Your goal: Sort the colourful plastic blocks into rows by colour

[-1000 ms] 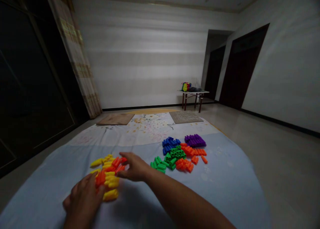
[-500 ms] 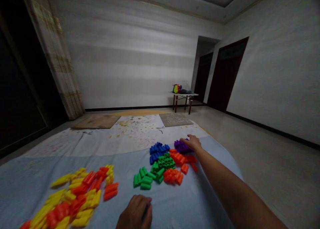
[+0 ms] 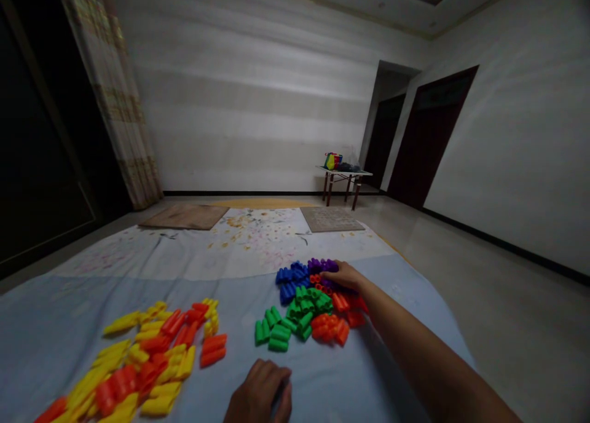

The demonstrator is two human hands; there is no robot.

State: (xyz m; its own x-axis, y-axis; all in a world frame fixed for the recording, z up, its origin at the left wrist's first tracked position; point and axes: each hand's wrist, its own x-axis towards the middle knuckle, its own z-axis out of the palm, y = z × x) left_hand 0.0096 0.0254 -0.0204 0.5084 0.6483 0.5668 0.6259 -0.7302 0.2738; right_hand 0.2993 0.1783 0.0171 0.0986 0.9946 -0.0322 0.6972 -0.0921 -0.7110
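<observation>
My right hand (image 3: 342,276) lies over the purple tubes (image 3: 318,265) at the far right of the heap, its fingers curled round some of them. Blue tubes (image 3: 293,275) sit just left of it, green tubes (image 3: 304,306) nearer to me, and orange tubes (image 3: 330,328) beneath the wrist side. My left hand (image 3: 265,389) rests at the bottom centre on the blue cloth, fingers curled together; a small dark thing shows between thumb and fingers, too unclear to name. Yellow tubes (image 3: 104,367) and red tubes (image 3: 117,387) lie mixed in a pile at the left.
The cloth-covered table (image 3: 184,294) carries a brown mat (image 3: 184,216) and a grey patterned mat (image 3: 332,219) at its far edge. A small table (image 3: 345,172) with a colourful bag (image 3: 332,160) stands by the back wall.
My right hand has moved left and nearer, and its fingers have closed in among the purple tubes, which are shifted left against the blue and orange ones. The view has turned slightly left.
</observation>
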